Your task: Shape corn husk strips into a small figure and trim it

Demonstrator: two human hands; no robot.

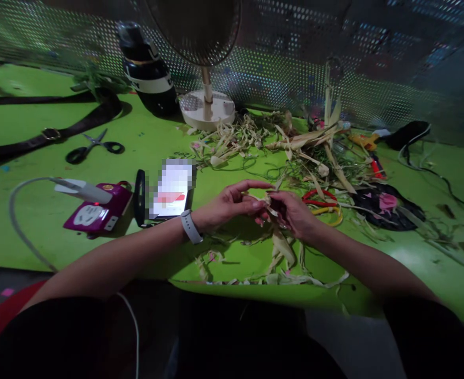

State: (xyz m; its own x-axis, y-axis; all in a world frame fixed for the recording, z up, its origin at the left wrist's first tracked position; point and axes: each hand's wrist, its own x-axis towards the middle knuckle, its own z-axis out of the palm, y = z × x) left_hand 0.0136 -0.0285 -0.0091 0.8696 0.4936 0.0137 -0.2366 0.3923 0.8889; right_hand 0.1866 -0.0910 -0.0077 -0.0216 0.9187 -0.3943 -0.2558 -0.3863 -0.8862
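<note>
Over the middle of the green table, my two hands meet at a small pale piece of dried husk-like plant strip (271,206). My left hand (234,204), with a light wristband, pinches its left side between thumb and fingers, the index finger stretched above. From the right, my right hand (295,213) is closed on the same piece; its fingertips are partly hidden. Below the hands lie a broad pale dried leaf strip (282,247) and thin shreds along the table edge. Just right of my right hand are a red ring (319,198) and a yellow ring (330,216).
A phone (173,187), purple power adapter (101,210) and scissors (95,146) lie left. Behind stand a black bottle (152,79) and fan (208,108). Dried leaves (251,131) are heaped at the back. A yellow glue gun (364,141) and black flat piece (403,216) lie right.
</note>
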